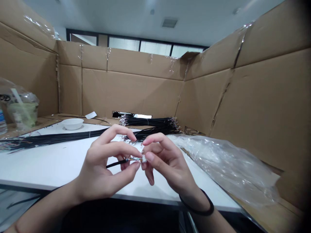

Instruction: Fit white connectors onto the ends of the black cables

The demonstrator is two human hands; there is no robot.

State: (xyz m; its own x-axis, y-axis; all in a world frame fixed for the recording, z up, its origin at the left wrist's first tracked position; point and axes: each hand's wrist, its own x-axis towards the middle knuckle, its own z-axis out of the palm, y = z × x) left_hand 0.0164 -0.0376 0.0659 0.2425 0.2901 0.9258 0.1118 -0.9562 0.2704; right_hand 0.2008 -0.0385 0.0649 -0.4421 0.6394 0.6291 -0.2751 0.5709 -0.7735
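Both hands meet over the front part of the white table [73, 161]. Between them is a black cable [116, 164] whose end splits into thin coloured wires [135, 159]. Those wires run into a small white connector [144, 158]. My left hand [107, 158] pinches the wires close to the connector with thumb and fingertips. In my right hand [167, 158], the connector sits between thumb and fingers, with the index finger raised. The exact contact of the left fingertips is partly hidden. A black band circles my right wrist.
Bundles of black cables [150, 121] lie at the back, and another bundle [60, 138] stretches left. A white bowl [73, 123] stands behind it. Clear plastic sheeting [228, 165] covers the right side. A bagged cup [24, 113] is far left. Cardboard walls [143, 90] enclose the table.
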